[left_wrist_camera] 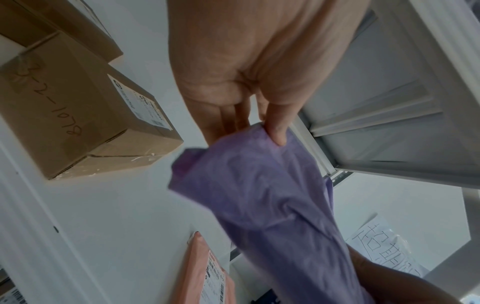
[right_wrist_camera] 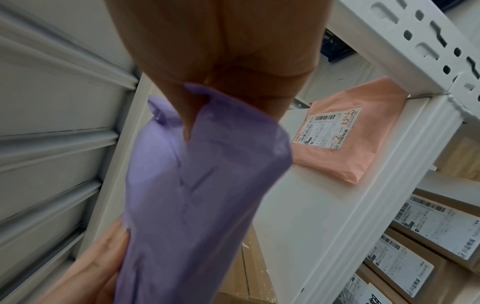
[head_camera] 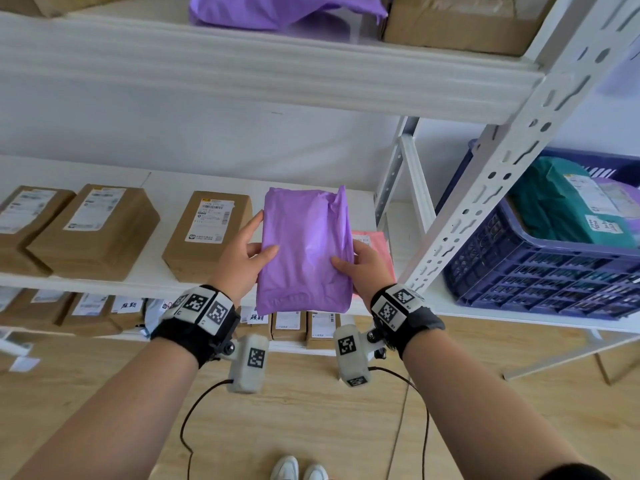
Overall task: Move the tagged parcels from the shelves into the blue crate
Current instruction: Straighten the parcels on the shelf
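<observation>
Centre of the head view: I hold the purple parcel (head_camera: 306, 251) up in front of the middle shelf (head_camera: 104, 278), lifted clear of its board and turned with its plain face toward me. My judgement is that it is held this way so its faces can be checked for a tag, since none shows on the side I see.

Left hand (head_camera: 244, 259) — thumb across the parcel's front at its left edge, the other fingers (left_wrist_camera: 228, 121) behind it; a pinch, not a fist. Right hand (head_camera: 363, 268) — thumb on the front at the right edge, fingers curled round the back, likewise gripping. Holding both edges keeps the soft bag flat, I judge.

Right of frame: the blue crate (head_camera: 540, 268) stands on the neighbouring shelf, already holding a teal parcel (head_camera: 561, 209) with a white handwritten tag. Just behind my right hand a pink parcel (head_camera: 372, 242) lies on the shelf; brown boxes (head_camera: 93, 230) stand at the left.
</observation>
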The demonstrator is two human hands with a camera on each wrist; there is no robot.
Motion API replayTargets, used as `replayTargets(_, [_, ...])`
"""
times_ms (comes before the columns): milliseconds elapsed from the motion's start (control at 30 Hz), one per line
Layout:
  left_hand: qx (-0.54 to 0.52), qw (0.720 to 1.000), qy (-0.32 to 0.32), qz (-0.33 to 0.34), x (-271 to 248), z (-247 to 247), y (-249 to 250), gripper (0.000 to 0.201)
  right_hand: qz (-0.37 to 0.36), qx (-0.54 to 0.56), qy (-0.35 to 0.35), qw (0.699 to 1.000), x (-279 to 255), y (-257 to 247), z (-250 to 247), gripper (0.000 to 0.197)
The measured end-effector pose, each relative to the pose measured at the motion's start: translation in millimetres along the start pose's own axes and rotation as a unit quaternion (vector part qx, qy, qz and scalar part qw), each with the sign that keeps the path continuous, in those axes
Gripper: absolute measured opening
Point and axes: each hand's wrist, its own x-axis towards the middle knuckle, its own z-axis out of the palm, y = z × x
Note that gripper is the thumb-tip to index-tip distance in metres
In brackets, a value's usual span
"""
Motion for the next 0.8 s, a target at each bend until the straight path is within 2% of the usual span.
replayTargets(267, [0.016, 1.000, 0.003, 0.010, 0.7, 0.3, -2.3, 0.064, -0.008, -0.039, 0.020, 0.999, -0.2, 2.4, -0.2, 0.023])
replayTargets(467, [0.067, 0.998, 0.010, 0.012, 1.9, 1.6, -2.6, 0.045, -0.005, -0.060, 0.031, 0.998, -2.6, -1.1, 0.1, 0.019])
replayTargets(600, [0.083, 0.996, 0.008, 0.007, 3.4, 4.0, -1.1, 0.041, -0.015, -0.097, 0.040, 0.994, -5.3, -5.5, 0.5, 0.017])
replayTargets(700, [0.122, 0.992, -0.002, -0.001, 3.6, 6.8, 2.9, 0.050, -0.039, -0.137, 0.053, 0.988, -6.9, -9.7, 0.3, 0.013])
replayTargets(767, [0.153, 0.988, 0.001, -0.007, 3.2, 8.4, 4.9, 0.068, -0.064, -0.177, 0.074, 0.979, -7.1, -14.0, 0.1, 0.004])
replayTargets(800, [0.162, 0.987, 0.006, -0.007, 2.6, 9.2, 5.8, 0.076, -0.075, -0.196, 0.088, 0.974, -6.9, -16.2, 0.0, 0.007])
